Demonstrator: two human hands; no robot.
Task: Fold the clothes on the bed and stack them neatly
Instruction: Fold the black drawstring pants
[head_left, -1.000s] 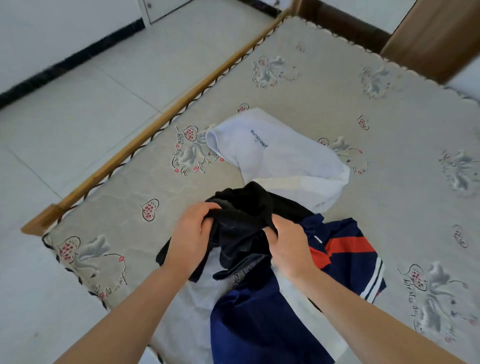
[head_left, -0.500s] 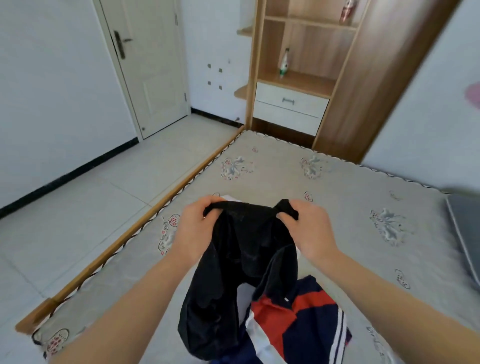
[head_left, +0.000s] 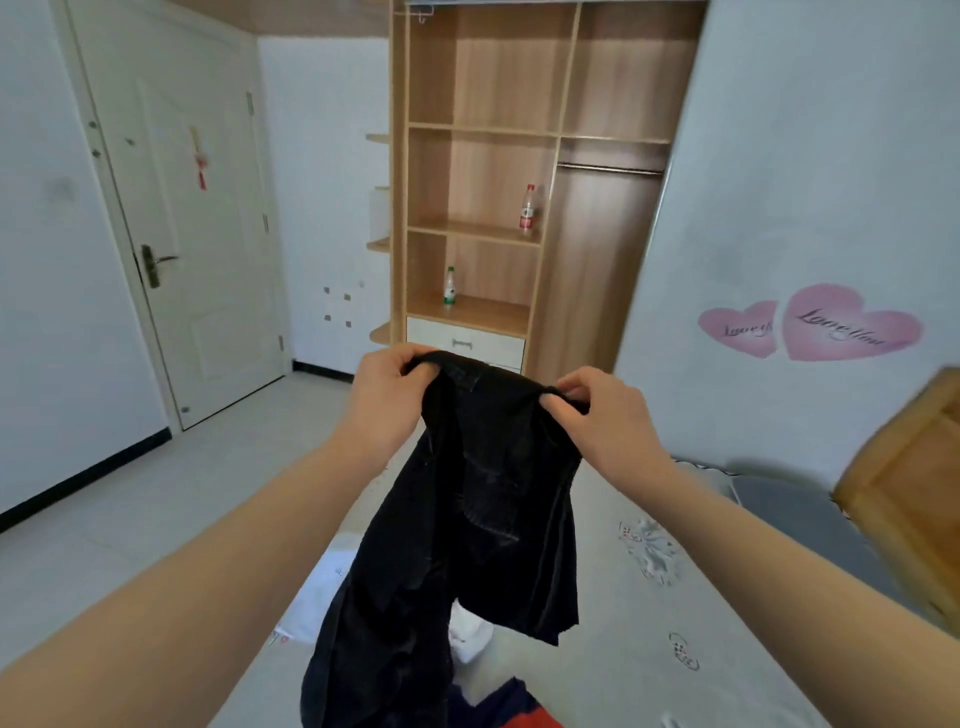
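Note:
A black garment (head_left: 467, 525), shorts or trousers, hangs in the air in front of me above the bed (head_left: 649, 613). My left hand (head_left: 387, 400) grips its top edge on the left. My right hand (head_left: 605, 415) pinches the same edge on the right. The fabric droops down between my forearms. Below it a white garment (head_left: 317, 603) lies on the mattress, partly hidden. A navy and red garment (head_left: 514, 706) shows at the bottom edge.
A wooden wardrobe (head_left: 498, 171) with open shelves and two bottles stands beyond the bed. A white door (head_left: 192, 234) is at the left, with tiled floor (head_left: 156, 493) before it. A wooden headboard (head_left: 914, 499) and a grey pillow (head_left: 810, 525) are at the right.
Both hands have lifted the black garment from the pile up to chest height. My view has tilted up from the mattress to the room.

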